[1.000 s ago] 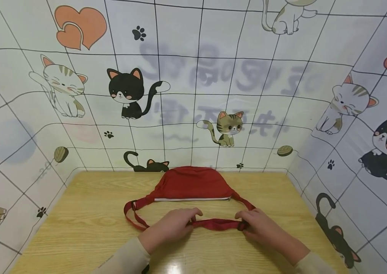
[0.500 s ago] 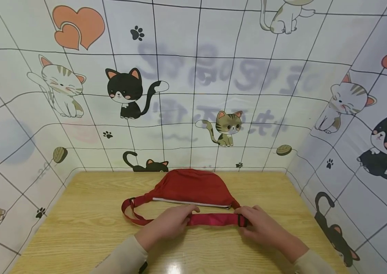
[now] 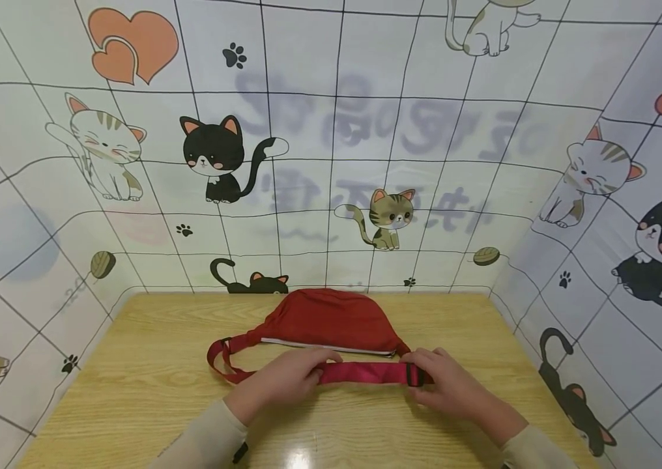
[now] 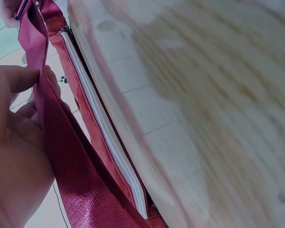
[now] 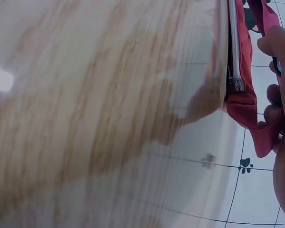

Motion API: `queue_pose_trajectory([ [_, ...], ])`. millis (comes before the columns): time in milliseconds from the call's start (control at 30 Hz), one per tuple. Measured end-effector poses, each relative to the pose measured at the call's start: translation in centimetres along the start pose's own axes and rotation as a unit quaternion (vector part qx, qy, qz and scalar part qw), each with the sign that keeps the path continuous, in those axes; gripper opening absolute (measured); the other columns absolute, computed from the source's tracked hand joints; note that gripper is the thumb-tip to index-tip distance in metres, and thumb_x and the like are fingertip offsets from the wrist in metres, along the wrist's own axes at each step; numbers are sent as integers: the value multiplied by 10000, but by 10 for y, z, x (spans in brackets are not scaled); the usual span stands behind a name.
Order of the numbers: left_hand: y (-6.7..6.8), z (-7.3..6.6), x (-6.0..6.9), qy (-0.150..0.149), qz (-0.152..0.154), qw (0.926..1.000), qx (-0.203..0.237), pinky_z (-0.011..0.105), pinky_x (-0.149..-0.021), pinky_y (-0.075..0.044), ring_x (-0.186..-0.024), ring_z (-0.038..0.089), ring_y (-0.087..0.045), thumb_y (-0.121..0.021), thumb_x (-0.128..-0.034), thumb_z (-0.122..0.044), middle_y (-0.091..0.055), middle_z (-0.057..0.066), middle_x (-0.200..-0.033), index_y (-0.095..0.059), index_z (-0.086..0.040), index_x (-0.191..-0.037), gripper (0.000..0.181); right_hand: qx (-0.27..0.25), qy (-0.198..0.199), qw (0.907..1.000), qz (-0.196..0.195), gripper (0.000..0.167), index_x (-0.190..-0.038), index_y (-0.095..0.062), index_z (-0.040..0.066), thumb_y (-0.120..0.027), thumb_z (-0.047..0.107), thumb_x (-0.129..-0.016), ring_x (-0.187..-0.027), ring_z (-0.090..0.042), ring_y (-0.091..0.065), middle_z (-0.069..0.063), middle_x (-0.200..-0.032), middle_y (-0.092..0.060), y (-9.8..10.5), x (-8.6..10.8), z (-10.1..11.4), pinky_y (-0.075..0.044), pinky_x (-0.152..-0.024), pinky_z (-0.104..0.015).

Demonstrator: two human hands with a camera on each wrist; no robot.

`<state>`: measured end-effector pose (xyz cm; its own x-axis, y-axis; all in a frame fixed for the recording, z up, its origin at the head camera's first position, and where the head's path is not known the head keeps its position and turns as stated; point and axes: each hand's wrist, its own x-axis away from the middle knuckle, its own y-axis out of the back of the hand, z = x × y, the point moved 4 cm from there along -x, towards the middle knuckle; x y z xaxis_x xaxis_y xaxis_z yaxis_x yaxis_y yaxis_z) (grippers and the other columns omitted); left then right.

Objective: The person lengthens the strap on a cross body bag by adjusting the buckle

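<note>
We observe the left hand pinching a flat magenta webbing strap between thumb and fingers, the right hand gripping it beside a black plastic buckle. The red fabric waist bag lies just beyond their fingers.

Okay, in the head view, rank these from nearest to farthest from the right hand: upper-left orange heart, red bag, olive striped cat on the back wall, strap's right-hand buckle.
From the right hand:
1. Black buckle: right beside it, on the strap.
2. Red bag: just beyond the strap.
3. Olive striped cat: on the back wall.
4. Orange heart: high on the left.
</note>
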<state>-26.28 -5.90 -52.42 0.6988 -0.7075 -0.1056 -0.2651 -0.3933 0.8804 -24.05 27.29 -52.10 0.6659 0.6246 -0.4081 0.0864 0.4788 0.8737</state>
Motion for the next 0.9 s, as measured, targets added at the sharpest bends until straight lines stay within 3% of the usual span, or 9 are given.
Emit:
queue_pose_trajectory([
  [167, 2, 2, -1, 79, 66, 9998, 159, 314, -918, -568, -969, 53, -613, -637, -1095, -91, -676, -100, -1194, -639, -272, -1434, 384, -70, -115, 9999, 34, 592, -1328, -692, 217, -926, 102, -798, -891, -15, -493, 215, -1048, -634, 3, -2, 3, -433, -800, -301],
  [300, 2, 0, -3, 134, 111, 9992, 367, 269, -855, -564, -928, 23, -624, -688, -1088, -133, -661, -113, -1159, -634, -256, -1442, 378, -110, -362, 9990, 216, 587, -1365, -668, 261, -922, 131, -851, -950, -38, -503, 221, -1122, -653, 3, -6, 5, -465, -812, -318],
  [500, 3, -16, -12, -105, -145, 9994, 292, 310, -981, -569, -1106, 91, -661, -749, -1063, -151, -636, -58, -1274, -645, -198, -1433, 387, -126, -449, 9985, 271, 597, -1389, -659, 275, -915, 141, -866, -996, -82, -511, 196, -1167, -674, 2, -12, 10, -502, -804, -323],
  [733, 0, -40, -39, -414, -677, 9967, 174, 306, -1052, -524, -1174, 102, -585, -820, -990, -160, -616, -68, -1314, -658, -206, -1382, 427, -76, -311, 9994, 141, 598, -1386, -666, 263, -924, 153, -858, -995, -84, -538, 148, -1225, -713, 3, -19, 17, -502, -822, -343],
  [900, -5, -49, -52, -354, -857, 9957, 86, 351, -1082, -521, -1226, 123, -599, -902, -940, -259, -619, -82, -1337, -662, -214, -1367, 492, -262, -376, 9988, 188, 580, -1384, -664, 268, -914, 153, -873, -1010, -99, -542, 132, -1251, -719, 5, -24, 22, -511, -826, -339],
])
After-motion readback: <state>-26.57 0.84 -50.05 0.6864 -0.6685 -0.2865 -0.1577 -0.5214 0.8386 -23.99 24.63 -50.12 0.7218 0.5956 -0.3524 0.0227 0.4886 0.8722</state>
